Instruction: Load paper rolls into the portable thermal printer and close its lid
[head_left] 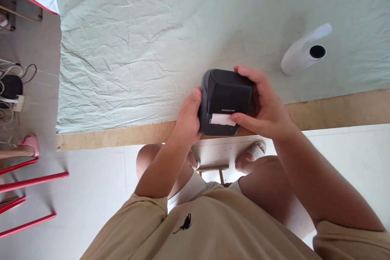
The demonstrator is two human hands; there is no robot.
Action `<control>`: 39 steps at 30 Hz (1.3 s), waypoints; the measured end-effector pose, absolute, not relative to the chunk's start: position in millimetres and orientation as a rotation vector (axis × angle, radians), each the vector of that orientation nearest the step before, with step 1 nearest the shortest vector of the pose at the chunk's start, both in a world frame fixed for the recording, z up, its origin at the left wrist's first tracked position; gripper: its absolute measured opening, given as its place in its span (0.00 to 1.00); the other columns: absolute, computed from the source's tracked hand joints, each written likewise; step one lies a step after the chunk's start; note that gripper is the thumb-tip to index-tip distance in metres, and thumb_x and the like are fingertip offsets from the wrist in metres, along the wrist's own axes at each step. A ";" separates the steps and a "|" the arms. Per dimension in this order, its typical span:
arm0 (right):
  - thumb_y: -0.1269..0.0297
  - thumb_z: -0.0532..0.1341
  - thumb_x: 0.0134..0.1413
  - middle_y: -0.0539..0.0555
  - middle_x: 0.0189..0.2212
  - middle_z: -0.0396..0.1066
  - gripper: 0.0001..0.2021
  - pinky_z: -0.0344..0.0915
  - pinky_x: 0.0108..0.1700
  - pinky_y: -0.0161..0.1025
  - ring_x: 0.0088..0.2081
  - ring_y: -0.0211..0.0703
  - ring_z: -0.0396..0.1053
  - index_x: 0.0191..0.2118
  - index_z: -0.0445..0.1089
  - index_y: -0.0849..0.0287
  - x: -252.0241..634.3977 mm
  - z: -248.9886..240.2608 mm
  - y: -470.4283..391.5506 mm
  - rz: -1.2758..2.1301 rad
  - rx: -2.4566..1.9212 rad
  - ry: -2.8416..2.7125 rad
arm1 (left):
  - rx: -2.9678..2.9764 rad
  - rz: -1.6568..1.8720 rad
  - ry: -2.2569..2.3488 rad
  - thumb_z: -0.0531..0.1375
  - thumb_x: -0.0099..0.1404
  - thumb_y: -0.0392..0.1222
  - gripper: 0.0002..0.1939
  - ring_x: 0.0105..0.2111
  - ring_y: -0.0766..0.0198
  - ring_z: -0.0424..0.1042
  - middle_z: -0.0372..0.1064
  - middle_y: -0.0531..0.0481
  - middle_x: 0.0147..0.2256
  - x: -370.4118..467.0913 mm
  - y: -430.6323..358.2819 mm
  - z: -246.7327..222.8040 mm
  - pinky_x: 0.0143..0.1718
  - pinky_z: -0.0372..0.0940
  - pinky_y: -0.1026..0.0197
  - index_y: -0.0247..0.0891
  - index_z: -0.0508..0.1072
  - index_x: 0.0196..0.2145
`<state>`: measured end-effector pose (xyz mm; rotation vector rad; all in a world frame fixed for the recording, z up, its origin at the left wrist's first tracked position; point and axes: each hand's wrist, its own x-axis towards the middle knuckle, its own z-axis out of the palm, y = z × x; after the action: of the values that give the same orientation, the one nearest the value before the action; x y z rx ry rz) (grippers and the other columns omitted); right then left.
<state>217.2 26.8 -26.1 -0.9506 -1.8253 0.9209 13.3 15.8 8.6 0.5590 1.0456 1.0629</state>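
Printer (229, 91) sits in both hands over the table's front edge (146, 133)! Left hand (189, 118) grips one side, right (268, 107) the other, thumb by the label (223, 119) (white, poking out).

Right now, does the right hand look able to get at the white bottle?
Probably yes: the bottle stands on the cloth beyond the right hand, nothing visible between. But that hand is busy holding the black device.

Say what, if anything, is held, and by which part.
The printer, by its opposite sides: left hand on one, right hand on the other.
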 end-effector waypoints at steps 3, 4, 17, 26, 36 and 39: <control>0.47 0.74 0.60 0.61 0.68 0.70 0.35 0.78 0.65 0.65 0.68 0.64 0.72 0.70 0.69 0.45 217.1 -18.1 27.4 0.711 -0.972 -1.808 | 0.550 1.075 1.046 0.68 0.69 0.72 0.28 0.62 0.40 0.84 0.86 0.45 0.43 13.3 17.2 6.1 0.56 0.85 0.45 0.41 0.78 0.38; 0.47 0.75 0.59 0.60 0.60 0.74 0.32 0.81 0.60 0.62 0.60 0.61 0.77 0.66 0.72 0.46 216.1 -13.8 27.6 0.604 -0.982 -1.781 | 0.553 1.067 1.036 0.67 0.69 0.73 0.29 0.62 0.40 0.83 0.86 0.45 0.42 12.9 17.5 5.4 0.56 0.85 0.44 0.42 0.78 0.39; 0.70 0.65 0.65 0.45 0.25 0.78 0.05 0.54 0.26 0.38 0.22 0.35 0.67 0.40 0.78 0.52 196.0 20.0 21.0 0.019 -1.288 -1.882 | 0.898 0.973 0.981 0.71 0.67 0.72 0.31 0.44 0.53 0.84 0.83 0.47 0.43 5.7 14.7 0.1 0.42 0.77 0.54 0.43 0.79 0.51; 0.60 0.72 0.55 0.45 0.31 0.81 0.19 0.58 0.24 0.41 0.21 0.38 0.64 0.53 0.83 0.42 222.9 40.9 22.2 0.761 -1.288 -1.929 | 0.813 0.940 1.035 0.71 0.68 0.69 0.29 0.47 0.52 0.84 0.85 0.47 0.46 6.9 11.9 4.3 0.45 0.78 0.56 0.44 0.80 0.53; 0.60 0.75 0.53 0.53 0.36 0.75 0.11 0.77 0.45 0.58 0.37 0.52 0.74 0.39 0.73 0.48 240.5 3.4 52.1 0.622 -1.430 -1.481 | 0.663 1.055 1.050 0.70 0.72 0.61 0.19 0.55 0.45 0.86 0.84 0.47 0.44 12.6 13.1 -0.2 0.47 0.84 0.49 0.45 0.81 0.49; 0.59 0.75 0.56 0.56 0.43 0.77 0.12 0.77 0.56 0.67 0.50 0.62 0.76 0.44 0.75 0.45 246.2 -7.0 55.1 0.515 -1.487 -1.683 | 0.678 1.057 1.052 0.70 0.72 0.60 0.18 0.57 0.45 0.85 0.84 0.47 0.43 12.4 13.3 1.9 0.47 0.85 0.50 0.44 0.81 0.47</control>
<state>246.2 55.1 -7.0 -1.4873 -1.6826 0.5148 12.4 13.3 1.9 0.6783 1.0520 1.0575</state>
